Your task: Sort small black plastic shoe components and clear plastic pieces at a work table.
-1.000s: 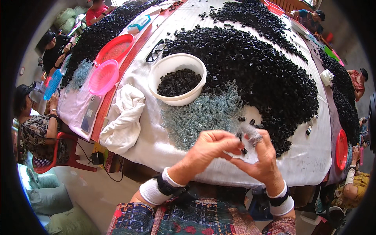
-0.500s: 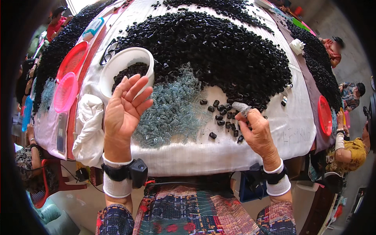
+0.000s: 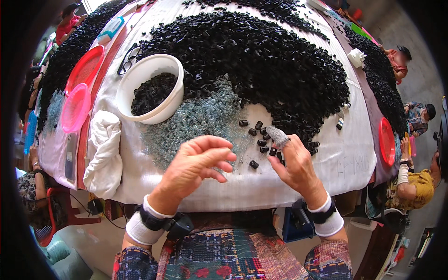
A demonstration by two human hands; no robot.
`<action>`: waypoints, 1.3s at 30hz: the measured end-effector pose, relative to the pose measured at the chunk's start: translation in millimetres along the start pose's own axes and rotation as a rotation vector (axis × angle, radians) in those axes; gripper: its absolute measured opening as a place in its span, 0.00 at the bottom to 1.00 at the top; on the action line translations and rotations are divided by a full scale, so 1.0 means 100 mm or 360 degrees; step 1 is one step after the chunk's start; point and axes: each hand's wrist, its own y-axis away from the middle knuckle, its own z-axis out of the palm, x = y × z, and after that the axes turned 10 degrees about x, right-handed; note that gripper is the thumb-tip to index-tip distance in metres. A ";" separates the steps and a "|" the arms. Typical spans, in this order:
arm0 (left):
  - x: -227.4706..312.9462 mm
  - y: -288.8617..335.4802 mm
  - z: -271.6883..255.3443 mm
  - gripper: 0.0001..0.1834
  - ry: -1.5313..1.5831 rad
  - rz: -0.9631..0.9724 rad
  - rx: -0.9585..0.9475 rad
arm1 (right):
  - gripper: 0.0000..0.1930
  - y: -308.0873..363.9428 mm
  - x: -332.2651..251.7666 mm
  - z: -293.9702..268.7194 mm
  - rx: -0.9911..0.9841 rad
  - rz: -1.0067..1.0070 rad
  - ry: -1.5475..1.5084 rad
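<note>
My left hand [image 3: 198, 161] hovers over the near edge of the heap of small clear coil springs [image 3: 205, 116], fingers loosely bent and apart, with nothing visible in it. My right hand [image 3: 301, 163], a grey cover [image 3: 279, 136] on its index finger, is above a loose group of short black cylindrical plastic pieces [image 3: 253, 164]. Its thumb and index finger stand apart, with black pieces showing in the gap; the other fingers are partly hidden. A white bowl [image 3: 175, 100] at the left holds more black pieces. Behind lies a large heap of black pieces [image 3: 252, 56].
A white cloth [image 3: 105, 154] lies left of the springs, with a phone [image 3: 71, 156] beyond it. Eyeglasses [image 3: 128, 59] rest by the bowl. Pink [image 3: 76, 108] and red baskets [image 3: 85, 70] stand farther left, another red basket [image 3: 386, 141] at right. Other people sit around the tables.
My left hand has moved right and down, away from the bowl, its fingers curling more. The right hand has shifted slightly left and turned, its thumb and index finger farther apart.
</note>
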 end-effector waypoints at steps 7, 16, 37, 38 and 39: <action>-0.19 -0.03 0.24 0.17 -0.0151 0.0075 -0.0248 | 0.25 -0.20 -0.52 -0.05 0.0243 -0.0258 -0.0443; -0.08 0.02 0.03 0.08 0.0188 0.0168 0.0032 | 0.11 -0.02 -0.05 -0.02 0.0044 0.0138 -0.0370; -0.08 0.16 0.21 0.10 -0.0141 0.0278 -0.0077 | 0.13 -0.49 -0.57 -0.28 -0.0041 0.0058 -0.0673; -0.08 0.17 0.22 0.10 -0.0196 0.0340 -0.0052 | 0.13 -0.50 -0.57 -0.27 -0.0026 -0.0073 -0.0595; -0.08 0.17 0.22 0.10 -0.0254 0.0402 -0.0029 | 0.13 -0.50 -0.57 -0.26 -0.0007 -0.0203 -0.0514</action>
